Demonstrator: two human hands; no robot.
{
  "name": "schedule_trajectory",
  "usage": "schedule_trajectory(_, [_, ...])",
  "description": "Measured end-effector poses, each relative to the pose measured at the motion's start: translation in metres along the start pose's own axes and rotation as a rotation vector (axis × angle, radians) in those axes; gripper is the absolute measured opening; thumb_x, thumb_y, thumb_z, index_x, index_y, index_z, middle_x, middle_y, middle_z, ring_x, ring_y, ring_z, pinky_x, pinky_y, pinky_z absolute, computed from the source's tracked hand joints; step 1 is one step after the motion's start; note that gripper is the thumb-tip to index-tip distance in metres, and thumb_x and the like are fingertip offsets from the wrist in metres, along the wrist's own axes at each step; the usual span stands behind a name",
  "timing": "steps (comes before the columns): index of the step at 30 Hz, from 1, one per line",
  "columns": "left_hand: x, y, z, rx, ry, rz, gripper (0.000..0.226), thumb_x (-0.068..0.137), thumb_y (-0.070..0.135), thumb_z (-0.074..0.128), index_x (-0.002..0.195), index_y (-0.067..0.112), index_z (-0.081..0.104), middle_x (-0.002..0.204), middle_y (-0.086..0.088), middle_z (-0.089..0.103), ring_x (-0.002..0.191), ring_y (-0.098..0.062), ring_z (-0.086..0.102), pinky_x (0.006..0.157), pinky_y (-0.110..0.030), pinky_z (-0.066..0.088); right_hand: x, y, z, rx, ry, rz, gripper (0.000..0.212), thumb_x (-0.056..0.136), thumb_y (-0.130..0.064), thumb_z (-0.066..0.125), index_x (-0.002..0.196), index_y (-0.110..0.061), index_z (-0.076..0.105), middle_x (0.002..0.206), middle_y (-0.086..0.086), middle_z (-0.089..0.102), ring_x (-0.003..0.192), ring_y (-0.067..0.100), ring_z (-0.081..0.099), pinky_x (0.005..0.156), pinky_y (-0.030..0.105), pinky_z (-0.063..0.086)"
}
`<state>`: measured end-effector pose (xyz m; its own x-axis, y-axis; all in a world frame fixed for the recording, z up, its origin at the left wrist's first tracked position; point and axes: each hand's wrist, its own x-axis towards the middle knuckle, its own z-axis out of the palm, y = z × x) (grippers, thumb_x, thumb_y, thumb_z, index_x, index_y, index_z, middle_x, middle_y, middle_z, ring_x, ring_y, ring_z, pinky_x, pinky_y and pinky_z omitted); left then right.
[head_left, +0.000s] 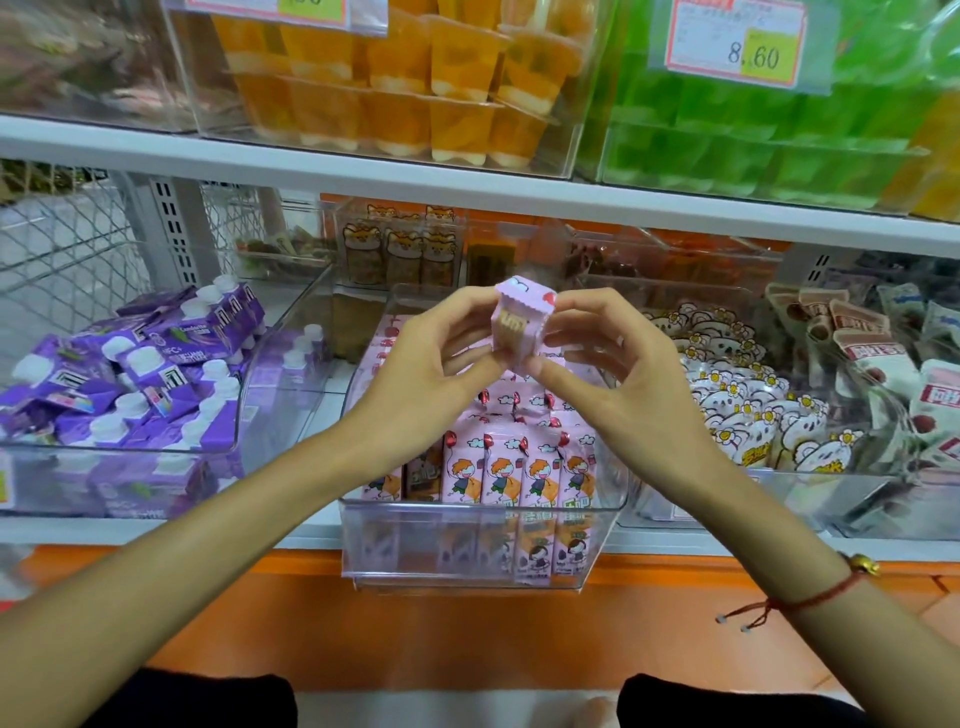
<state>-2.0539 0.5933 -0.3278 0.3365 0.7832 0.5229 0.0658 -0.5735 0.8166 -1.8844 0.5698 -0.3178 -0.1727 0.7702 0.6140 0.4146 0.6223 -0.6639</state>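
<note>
I hold one small pink packet (522, 332) up at the middle of the view, just toward twelve o'clock from the clear bin (358, 540) it belongs with. My left hand (431, 358) comes in from seven o'clock and my right hand (613, 374) from five o'clock. Both have their fingers curled, and thumbs and fingertips pinch the packet's lower half from either side, so neither hand is open. The packet stands nearly upright, its crimped top edge pointing to twelve. Below it, matching pink packets stand in tight rows inside the bin. Purple pouches (130, 374) fill the bin at nine o'clock, and white packets (753, 405) the one at three. As I judge it, the grip is the weak point: only fingertips hold a slick wrapper, so it could slide out and drop onto the rows, or past the front lip toward six o'clock. Squeezing harder might crush the contents. Pushing it down carelessly could topple the standing packets.
</note>
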Motion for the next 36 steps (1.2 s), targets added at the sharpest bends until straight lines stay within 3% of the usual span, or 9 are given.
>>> schedule_trajectory(8, [0.001,0.0,0.001,-0.22,0.168,-0.194,0.03,0.091,0.018,0.062,0.12,0.014,0.058,0.113,0.002,0.071,0.108,-0.01,0.065,0.089,-0.025,0.054,-0.003,0.005,0.004,-0.024,-0.025,0.063,0.062,0.083,-0.026,0.072,0.136,-0.027,0.04,0.123,-0.017,0.057,0.115,-0.001,0.054,0.1,0.024,0.044])
schedule_trajectory(13, [-0.001,0.003,0.005,-0.429,0.185,-0.319,0.047,0.081,0.031,0.068,0.124,0.013,0.056,0.11,0.003,0.072,0.105,-0.012,0.067,0.083,-0.025,0.057,0.0,0.001,0.005,-0.004,0.073,-0.027,0.035,0.086,-0.01,0.069,0.117,-0.016,0.055,0.112,-0.007,0.063,0.103,0.009,0.061,0.09,0.03,0.051])
schedule_trajectory(16, [-0.002,0.001,0.004,-0.25,0.32,-0.258,0.072,0.076,0.035,0.073,0.138,0.025,0.039,0.134,0.008,0.055,0.119,-0.006,0.057,0.094,-0.022,0.05,0.003,-0.001,-0.002,0.128,0.104,0.034,0.033,0.086,-0.007,0.068,0.114,-0.013,0.054,0.103,-0.003,0.067,0.095,0.007,0.065,0.08,0.018,0.051])
schedule_trajectory(18, [-0.004,0.002,0.005,-0.026,0.337,-0.136,0.071,0.083,0.032,0.07,0.142,0.032,0.032,0.143,0.013,0.04,0.123,0.001,0.048,0.09,-0.008,0.045,0.005,-0.001,-0.006,0.229,0.154,0.107,0.03,0.086,-0.008,0.068,0.111,-0.014,0.052,0.095,-0.003,0.07,0.088,0.007,0.067,0.078,0.017,0.051])
schedule_trajectory(24, [-0.008,0.0,0.011,0.154,0.167,0.007,0.046,0.083,0.004,0.07,0.119,0.029,0.058,0.112,0.023,0.06,0.1,0.003,0.059,0.071,-0.01,0.051,0.011,0.006,-0.015,0.517,0.319,0.371,0.036,0.091,-0.019,0.06,0.123,-0.003,0.053,0.079,0.002,0.071,0.068,0.009,0.064,0.069,0.019,0.054])
schedule_trajectory(27, [-0.007,-0.002,0.008,0.218,0.194,0.032,0.043,0.085,0.011,0.07,0.121,0.031,0.061,0.106,0.022,0.065,0.092,0.001,0.062,0.066,-0.016,0.053,0.009,0.012,-0.017,0.379,0.247,0.433,0.033,0.093,-0.025,0.058,0.12,-0.006,0.057,0.087,-0.001,0.071,0.072,0.006,0.064,0.073,0.018,0.054])
schedule_trajectory(31, [-0.002,-0.008,-0.004,0.301,0.308,0.005,0.044,0.085,0.02,0.071,0.127,0.029,0.061,0.1,0.017,0.067,0.094,-0.004,0.064,0.081,-0.031,0.057,0.003,0.014,-0.02,-0.273,0.182,0.203,0.037,0.091,-0.026,0.062,0.124,-0.014,0.05,0.103,-0.008,0.06,0.087,-0.002,0.056,0.077,0.006,0.042])
schedule_trajectory(34, [0.004,-0.013,-0.013,0.335,0.355,-0.017,0.041,0.084,0.02,0.073,0.124,0.023,0.064,0.105,0.01,0.07,0.098,-0.007,0.065,0.09,-0.032,0.054,-0.008,0.011,-0.013,-0.501,0.097,-0.038,0.031,0.09,-0.017,0.061,0.12,-0.012,0.053,0.112,0.0,0.058,0.101,0.009,0.051,0.087,0.019,0.04])
schedule_trajectory(36, [0.01,-0.017,-0.015,0.365,0.342,-0.037,0.038,0.083,0.021,0.073,0.12,0.022,0.066,0.105,0.009,0.07,0.098,-0.007,0.066,0.092,-0.033,0.054,-0.018,0.011,-0.003,-0.575,-0.112,-0.079,0.028,0.093,-0.023,0.057,0.12,-0.016,0.055,0.116,-0.001,0.058,0.104,0.006,0.047,0.086,0.021,0.036])
